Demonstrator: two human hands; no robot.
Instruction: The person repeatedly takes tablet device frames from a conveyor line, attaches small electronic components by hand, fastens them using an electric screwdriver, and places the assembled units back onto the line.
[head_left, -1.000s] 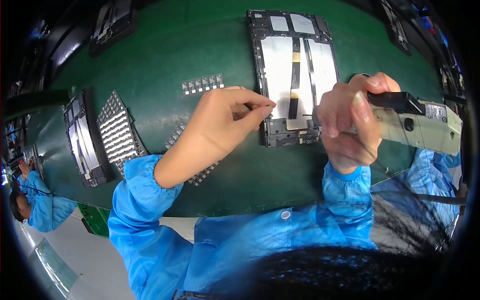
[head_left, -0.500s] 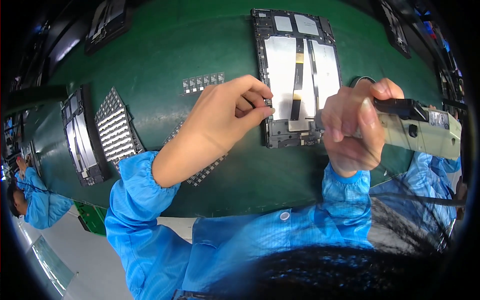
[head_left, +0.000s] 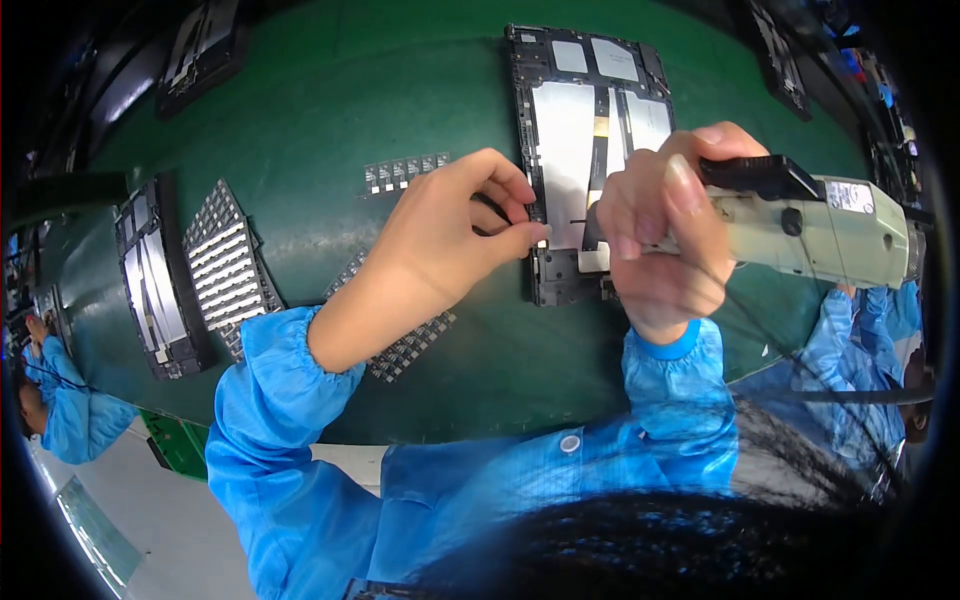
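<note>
An opened tablet (head_left: 563, 160) lies on the green bench in front of me, its silver battery panels and dark ribbon cables exposed. At its left edge my left hand (head_left: 440, 225) is closed in a pinch, thumb and fingertips against the frame. Whatever small part sits between them is too hidden to name. My right hand (head_left: 675, 225) is wrapped round a pale electric screwdriver (head_left: 810, 235) with a black lever. The tool lies over the tablet's lower right, its thin dark bit pointing left toward my left fingertips. My right hand covers part of the tablet.
Left of my arm are sheets of small parts (head_left: 225, 262) and another opened tablet (head_left: 155, 275). A strip of small parts (head_left: 405, 174) lies beyond my left wrist, another sheet (head_left: 410, 345) under my forearm. More devices (head_left: 200, 50) stand at the back. Co-workers in blue sit at both sides.
My right hand has brought the screwdriver leftward across the tablet, closer to my left fingertips. The left hand keeps its pinch at the tablet's edge, nearly still.
</note>
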